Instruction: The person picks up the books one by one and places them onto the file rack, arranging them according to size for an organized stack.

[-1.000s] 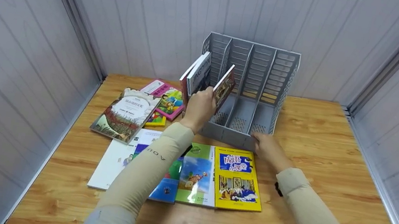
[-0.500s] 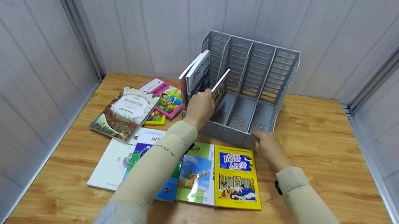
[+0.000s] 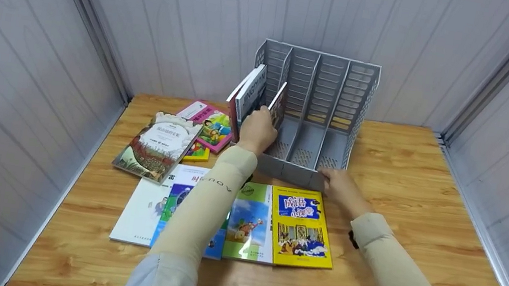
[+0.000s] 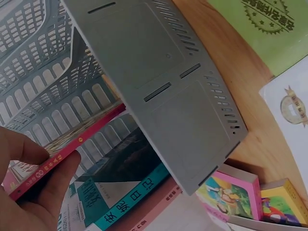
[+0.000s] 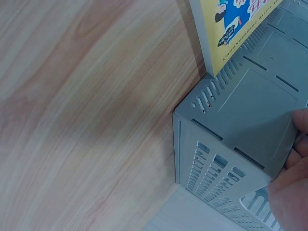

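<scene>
My left hand (image 3: pixel 259 129) pinches a thin red-spined book (image 3: pixel 278 102) between thumb and fingers. In the left wrist view this red-spined book (image 4: pixel 67 153) stands on edge at the front wall of the grey file organizer (image 4: pixel 163 72); which compartment its lower edge is in, I cannot tell. Beside it, in the leftmost compartment, stand a teal-spined book (image 4: pixel 132 199) and a pinkish-spined book (image 4: pixel 156 204). My right hand (image 3: pixel 342 190) grips the front edge of the organizer (image 3: pixel 293 173) near its right corner, thumb on the wall's outside in the right wrist view.
In front of the organizer lie a yellow book (image 3: pixel 304 229), a green book (image 3: pixel 250 223), a blue book (image 3: pixel 173 216) and a white book (image 3: pixel 134 218). To the left, a landscape-covered book (image 3: pixel 158 146) overlaps a pink book (image 3: pixel 211 126) and a yellow-edged book (image 3: pixel 196 152). Panel walls enclose the table.
My left hand has shifted slightly, and the red-spined book has moved left and turned more upright. The organizer has shifted a touch left; my right hand stays on its front edge.
</scene>
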The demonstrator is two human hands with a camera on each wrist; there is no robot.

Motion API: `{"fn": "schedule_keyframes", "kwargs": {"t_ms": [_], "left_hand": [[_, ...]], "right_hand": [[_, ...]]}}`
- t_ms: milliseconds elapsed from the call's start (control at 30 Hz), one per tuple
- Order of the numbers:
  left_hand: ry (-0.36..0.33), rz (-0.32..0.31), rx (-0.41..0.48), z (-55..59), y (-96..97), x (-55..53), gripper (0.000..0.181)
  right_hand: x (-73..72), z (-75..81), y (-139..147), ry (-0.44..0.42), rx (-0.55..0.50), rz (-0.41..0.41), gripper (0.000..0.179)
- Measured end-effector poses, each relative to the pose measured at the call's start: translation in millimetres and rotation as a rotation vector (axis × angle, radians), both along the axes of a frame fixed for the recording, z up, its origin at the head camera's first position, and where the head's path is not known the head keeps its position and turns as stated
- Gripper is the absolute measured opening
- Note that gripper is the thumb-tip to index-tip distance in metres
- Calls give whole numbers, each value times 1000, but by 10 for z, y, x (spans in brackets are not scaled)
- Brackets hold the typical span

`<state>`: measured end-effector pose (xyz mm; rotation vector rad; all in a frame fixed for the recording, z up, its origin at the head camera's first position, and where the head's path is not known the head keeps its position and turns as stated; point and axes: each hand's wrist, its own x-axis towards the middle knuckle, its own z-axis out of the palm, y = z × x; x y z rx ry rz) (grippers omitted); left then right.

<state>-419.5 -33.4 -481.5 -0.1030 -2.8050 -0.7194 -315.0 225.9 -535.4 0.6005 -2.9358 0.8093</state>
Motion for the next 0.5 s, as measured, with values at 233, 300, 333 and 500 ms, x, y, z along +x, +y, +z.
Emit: {"fn": "schedule_keyframes", "kwargs": {"t_ms": [233,300,333,500], "left_hand": [[88,39,-22,311,40,228,19],[94,49,-10,376,43,282,19],[89,54,-4,389,41,291,19],[70,60,41,322,19,176,21]], "right_hand": [[13,-1,7,19,-18,11,33],[19,0,5,26,-15,13,33],[22,2,3,26,-14,13,33],[25,3,21,30,-9,11,33]]}}
